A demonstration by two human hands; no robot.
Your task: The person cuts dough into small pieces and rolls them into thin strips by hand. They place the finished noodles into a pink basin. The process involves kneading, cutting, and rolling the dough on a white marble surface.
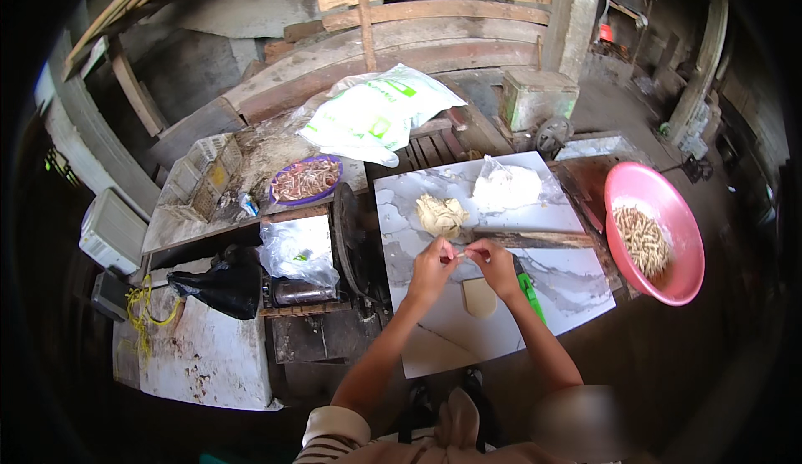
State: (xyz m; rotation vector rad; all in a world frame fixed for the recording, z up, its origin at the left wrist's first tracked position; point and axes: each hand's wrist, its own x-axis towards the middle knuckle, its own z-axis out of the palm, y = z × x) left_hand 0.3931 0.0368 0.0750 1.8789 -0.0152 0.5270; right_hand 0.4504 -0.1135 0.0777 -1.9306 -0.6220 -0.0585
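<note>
Over the marble-patterned board (568, 284), my left hand (432, 273) and my right hand (494, 270) meet with fingertips pinched. Between them is a small pale piece, seemingly dough; its shape is mostly hidden by the fingers. Just below lies a flat, smooth sheet of dough (479, 298) with angled corners. Beside my right wrist rests a green-handled tool (528, 289), partly covered by the forearm. Beyond my hands a wooden stick (543, 238) lies across the board. A rough lump of dough (441, 215) sits past my left hand, and a clear bag of white powder (506, 187) stands farther right.
A pink basin (693, 251) holding many finger-shaped pale pieces stands right of the board. To the left are a purple-rimmed basket (286, 200) of reddish strips, a dark wheel (346, 238), a black plastic bag (230, 284) and a plastic crate (200, 176). A white-green sack (376, 117) lies behind.
</note>
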